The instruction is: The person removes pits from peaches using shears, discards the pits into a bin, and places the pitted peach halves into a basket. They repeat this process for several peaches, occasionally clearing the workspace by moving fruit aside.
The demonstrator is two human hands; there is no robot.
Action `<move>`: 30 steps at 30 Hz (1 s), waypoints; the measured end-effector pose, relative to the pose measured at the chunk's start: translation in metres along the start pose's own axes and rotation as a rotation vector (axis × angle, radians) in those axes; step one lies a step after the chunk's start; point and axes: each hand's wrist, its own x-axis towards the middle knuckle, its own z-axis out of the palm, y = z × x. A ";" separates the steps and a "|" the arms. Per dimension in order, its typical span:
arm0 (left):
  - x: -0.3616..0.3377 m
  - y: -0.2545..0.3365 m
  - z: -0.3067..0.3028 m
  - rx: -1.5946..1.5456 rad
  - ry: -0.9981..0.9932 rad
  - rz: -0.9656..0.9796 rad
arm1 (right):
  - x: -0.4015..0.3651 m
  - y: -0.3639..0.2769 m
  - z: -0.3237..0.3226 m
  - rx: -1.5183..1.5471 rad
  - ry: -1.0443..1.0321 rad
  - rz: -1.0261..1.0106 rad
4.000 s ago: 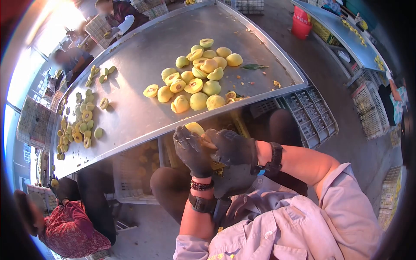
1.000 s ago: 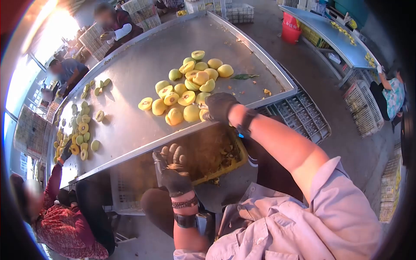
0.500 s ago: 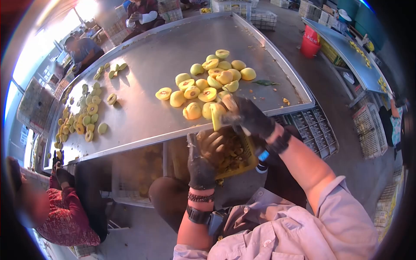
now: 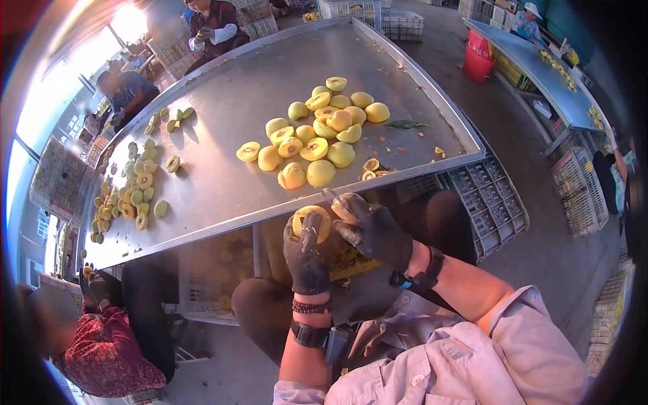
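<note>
My left hand, in a dark glove, is closed around a yellow peach half just off the table's near edge. Close beside it, my gloved right hand is closed, with a slim metal tool jutting from its fingers toward the peach; most of the tool is hidden. A small orange-brown patch at those fingertips cannot be made out clearly. Beyond both hands, a pile of yellow peaches, some whole-looking and some halves with brown centres, lies on the metal table.
More cut halves are spread on the table's left side. Small scraps and a green leaf lie at right. A yellow crate sits below my hands, a grey crate at right. A co-worker sits at left.
My left hand, empty and blurred before, now holds a peach half. My right hand has moved down and left from the pile's edge, toward my left hand. The view has shifted slightly.
</note>
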 end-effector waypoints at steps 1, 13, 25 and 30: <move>0.001 0.000 -0.001 -0.075 -0.002 -0.003 | -0.004 -0.004 0.002 0.011 -0.003 0.007; -0.003 0.000 0.009 0.168 -0.124 0.296 | -0.005 0.008 0.012 -0.055 0.097 -0.011; -0.018 0.028 0.014 0.013 -0.239 0.035 | 0.008 0.010 0.015 0.074 0.094 0.035; -0.018 0.028 0.009 0.249 -0.277 0.032 | 0.010 0.026 0.004 0.307 0.016 0.122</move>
